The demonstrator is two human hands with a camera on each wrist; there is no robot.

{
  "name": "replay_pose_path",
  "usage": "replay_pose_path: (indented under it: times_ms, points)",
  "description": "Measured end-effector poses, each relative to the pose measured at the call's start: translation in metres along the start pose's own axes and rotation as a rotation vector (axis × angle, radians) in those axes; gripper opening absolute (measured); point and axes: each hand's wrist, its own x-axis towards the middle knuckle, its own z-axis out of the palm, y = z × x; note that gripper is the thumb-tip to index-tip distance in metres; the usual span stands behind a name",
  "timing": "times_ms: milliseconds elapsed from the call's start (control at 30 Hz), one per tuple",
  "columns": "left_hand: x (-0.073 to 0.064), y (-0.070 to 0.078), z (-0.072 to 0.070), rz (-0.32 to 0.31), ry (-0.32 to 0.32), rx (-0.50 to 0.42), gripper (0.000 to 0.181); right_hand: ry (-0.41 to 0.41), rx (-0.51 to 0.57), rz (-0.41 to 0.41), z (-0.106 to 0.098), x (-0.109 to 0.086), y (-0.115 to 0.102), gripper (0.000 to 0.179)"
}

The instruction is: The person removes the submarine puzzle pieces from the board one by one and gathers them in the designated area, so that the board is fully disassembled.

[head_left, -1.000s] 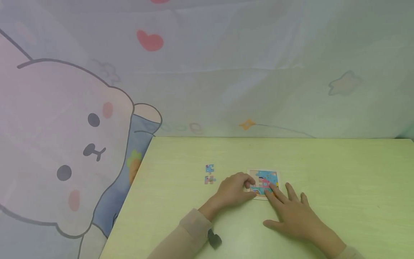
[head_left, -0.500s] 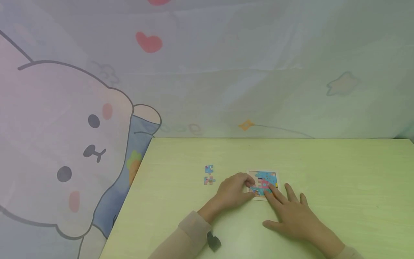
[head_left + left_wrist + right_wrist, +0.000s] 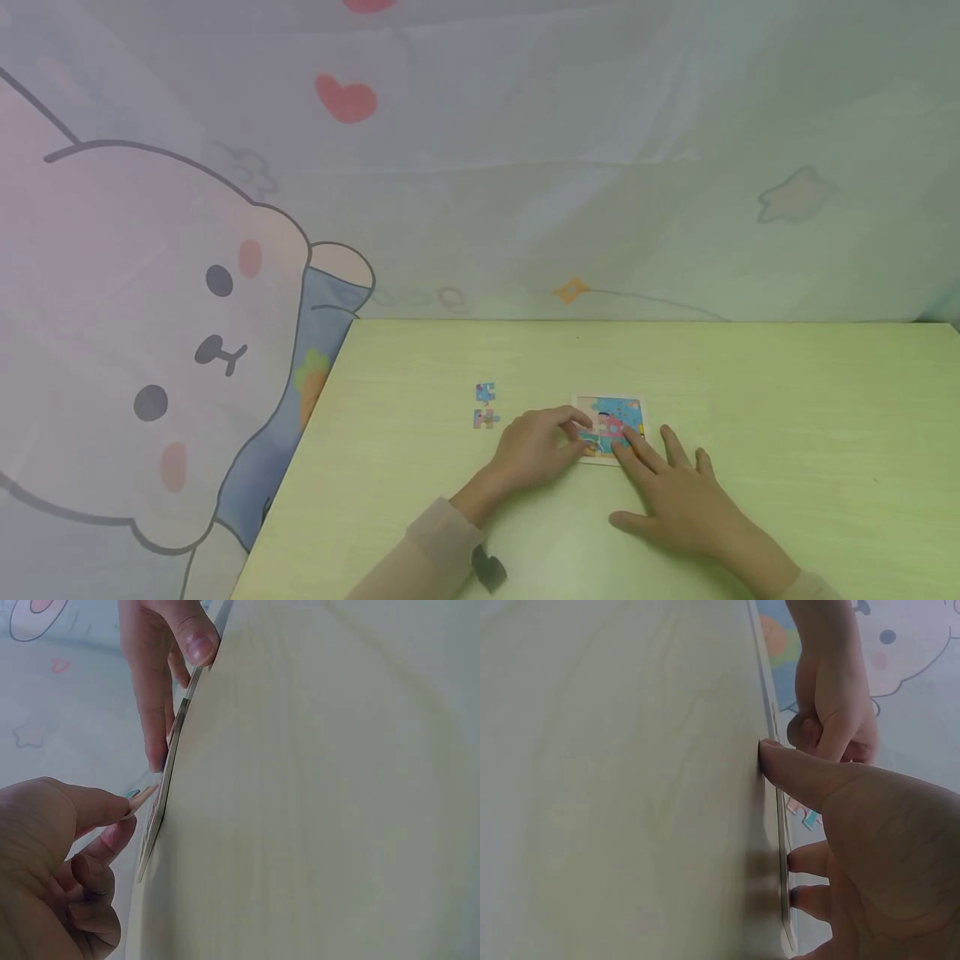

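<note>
A small square picture puzzle [image 3: 587,406] with a pale frame lies on the table between the hands. Blue and pink pieces fill much of it, and bare tan backing shows at its upper left. The left hand [image 3: 528,452] is at the puzzle's left side. Its thumb and index finger pinch a puzzle piece [image 3: 139,801], tilted and touching or just over the board. The right hand [image 3: 686,500] is spread, with fingertips resting on the puzzle's lower right and the thumb apart from it. The left fingers partly hide the lower-left piece.
Two loose puzzle pieces, an upper blue one [image 3: 485,392] and a lower pink and blue one [image 3: 485,418], lie left of the puzzle. A dark heart-shaped thing [image 3: 490,570] is by the left sleeve. A printed curtain [image 3: 525,167] hangs behind the table [image 3: 787,400].
The left hand has shifted slightly left and toward the person, with more bare backing now showing at the puzzle's upper left. The right hand has stayed in place.
</note>
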Motion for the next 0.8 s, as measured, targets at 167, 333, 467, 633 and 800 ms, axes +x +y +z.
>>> replay_pose_path:
  times_ms: [167,333,467,633,800]
  points:
    - [-0.009,-0.001,-0.008,-0.032,0.038,0.000,0.022,0.005,-0.007,0.001,0.001,0.000,0.000,0.090]
    - [-0.022,-0.005,-0.018,-0.090,0.060,-0.032,0.022,0.003,-0.008,0.007,0.001,0.000,0.000,0.090]
    - [-0.033,-0.013,-0.025,-0.135,0.077,-0.058,0.021,0.000,0.000,0.008,0.001,0.000,0.000,0.090]
    - [-0.048,-0.027,-0.036,-0.188,0.086,-0.096,0.022,0.002,0.003,0.009,0.000,-0.001,-0.001,0.090]
    - [-0.063,-0.039,-0.048,-0.227,0.093,-0.107,0.022,-0.001,0.008,0.009,-0.001,-0.001,-0.001,0.090]
